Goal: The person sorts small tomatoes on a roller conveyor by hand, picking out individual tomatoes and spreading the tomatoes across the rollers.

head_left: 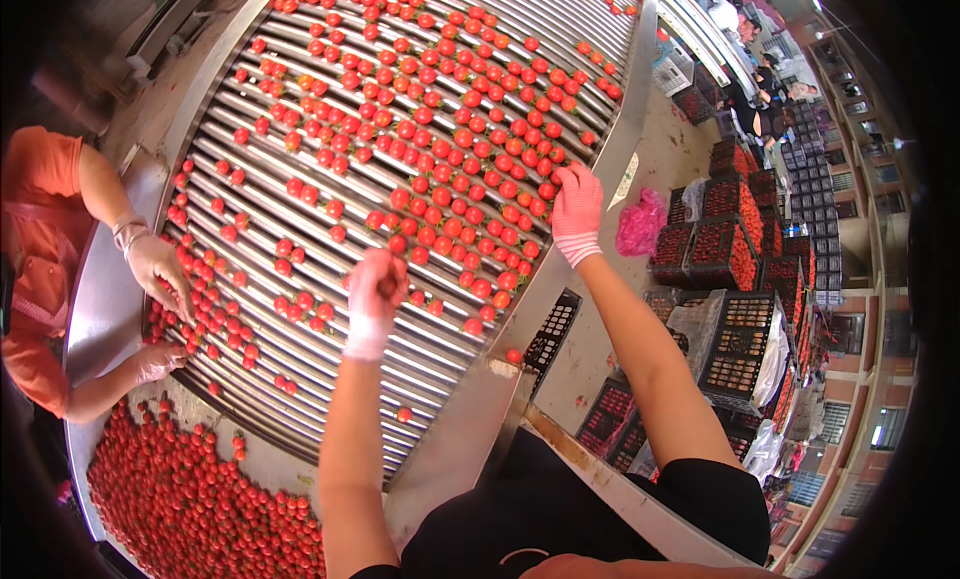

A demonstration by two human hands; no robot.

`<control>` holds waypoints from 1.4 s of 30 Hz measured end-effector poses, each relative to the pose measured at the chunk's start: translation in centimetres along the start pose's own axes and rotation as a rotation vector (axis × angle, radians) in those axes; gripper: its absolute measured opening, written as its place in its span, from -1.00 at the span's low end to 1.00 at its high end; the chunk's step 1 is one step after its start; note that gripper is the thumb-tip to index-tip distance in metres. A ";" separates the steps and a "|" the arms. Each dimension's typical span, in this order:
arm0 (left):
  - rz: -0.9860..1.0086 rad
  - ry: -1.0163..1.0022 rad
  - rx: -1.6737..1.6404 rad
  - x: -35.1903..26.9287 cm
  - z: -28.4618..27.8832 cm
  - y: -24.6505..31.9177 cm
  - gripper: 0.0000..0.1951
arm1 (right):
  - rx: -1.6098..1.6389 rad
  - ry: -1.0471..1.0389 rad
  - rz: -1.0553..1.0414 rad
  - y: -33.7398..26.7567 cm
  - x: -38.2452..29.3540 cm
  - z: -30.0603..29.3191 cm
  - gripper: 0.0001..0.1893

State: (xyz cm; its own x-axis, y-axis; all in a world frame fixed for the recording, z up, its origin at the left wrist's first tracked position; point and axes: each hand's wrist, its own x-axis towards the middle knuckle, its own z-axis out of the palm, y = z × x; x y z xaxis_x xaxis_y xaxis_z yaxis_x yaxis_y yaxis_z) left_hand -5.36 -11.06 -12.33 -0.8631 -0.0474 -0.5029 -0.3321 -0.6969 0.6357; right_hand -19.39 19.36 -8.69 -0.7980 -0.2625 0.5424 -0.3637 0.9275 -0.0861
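Many cherry tomatoes (454, 155), red with some green stems, lie spread over the metal rollers (420, 361) of a roller conveyor. My left hand (377, 290), in a pink and white knit glove, is over the rollers near the middle, its fingers curled. Whether it holds anything is hidden. My right hand (576, 204), gloved the same way, is at the conveyor's right rim (634, 91). Its fingertips bend down beside tomatoes at the edge of the spread, and their grip cannot be made out.
Across the conveyor, a co-worker's gloved hands (159, 271) reach among tomatoes. A tomato heap (202, 496) fills the lower end. On the floor at right stand stacked black crates (720, 252) of tomatoes and a pink plastic bag (642, 222). One loose tomato (514, 356) rests near the frame's corner.
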 end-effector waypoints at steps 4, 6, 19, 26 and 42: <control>-0.224 0.220 -0.726 -9.1 -3.9 -6.9 -0.79 | -0.003 0.010 -0.062 0.2 -0.2 0.2 -0.69; -0.255 0.184 -1.014 -11.9 -5.2 -9.8 -0.81 | 0.005 0.035 -0.048 -0.3 -0.3 0.3 -0.71; 0.618 -0.164 0.963 -11.1 16.4 -11.6 -0.52 | 2.212 -0.266 1.170 -7.1 -14.1 -11.6 -0.59; 0.697 -0.281 0.918 -14.0 8.8 -8.5 -0.53 | 1.096 -0.698 1.391 -0.4 -18.8 -15.7 -0.44; 0.073 1.724 1.327 -60.5 -39.8 -10.6 -0.31 | 0.521 -0.142 -0.074 -10.1 -14.5 -6.5 -0.79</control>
State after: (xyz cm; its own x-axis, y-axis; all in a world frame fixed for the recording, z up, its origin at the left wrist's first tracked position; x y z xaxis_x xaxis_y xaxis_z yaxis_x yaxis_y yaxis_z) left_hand 65.49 -29.24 -11.99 -0.0370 -0.9908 0.1298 -0.9746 0.0645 0.2144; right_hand -1.03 15.54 -10.27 -0.8052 -0.3888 0.4477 -0.5825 0.6600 -0.4744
